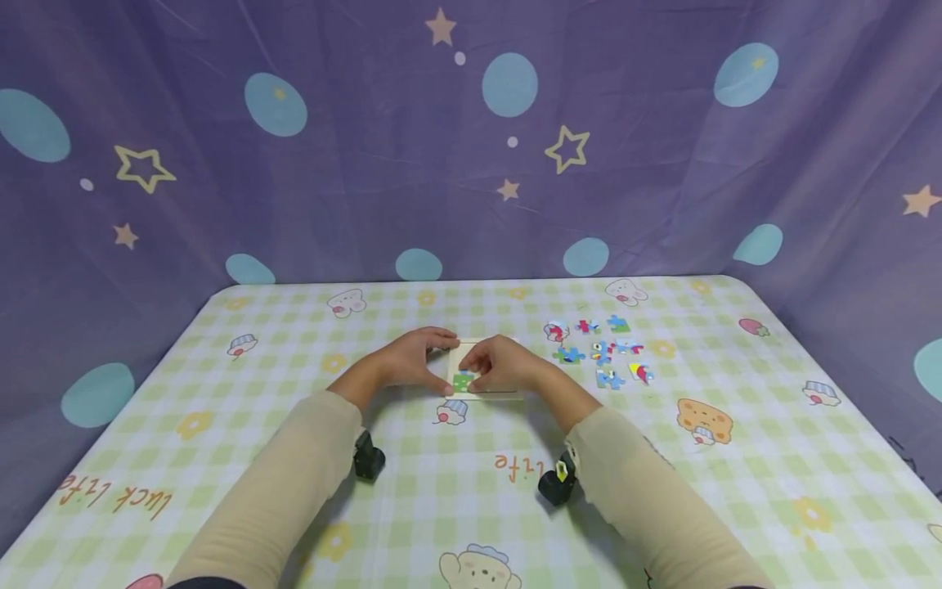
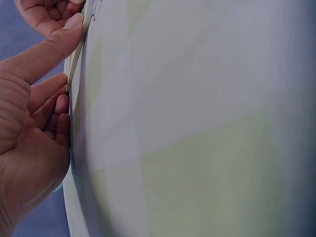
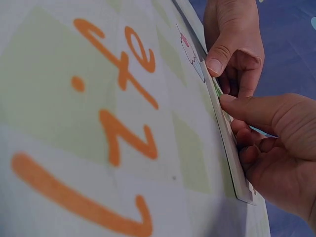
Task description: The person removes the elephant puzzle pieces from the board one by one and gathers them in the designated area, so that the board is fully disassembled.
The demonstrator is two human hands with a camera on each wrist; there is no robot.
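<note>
A small pale wooden puzzle tray (image 1: 508, 396) lies on the table in the middle of the head view. My left hand (image 1: 405, 358) spans its left side, thumb at the near corner and fingers at the far corner. A green jigsaw piece (image 1: 461, 382) sits inside the tray's near left corner. My right hand (image 1: 506, 364) is over the tray, thumb and curled fingers pinching at this piece's right edge. In the right wrist view, the right thumb (image 3: 247, 109) reaches over the tray's near rim (image 3: 228, 148). The right fingertips are partly hidden.
Several loose jigsaw pieces (image 1: 602, 352) in blue, red and green lie to the right of the tray. A checked cloth (image 1: 412, 507) with printed cartoons covers the table. A purple curtain (image 1: 412, 180) hangs behind the far edge.
</note>
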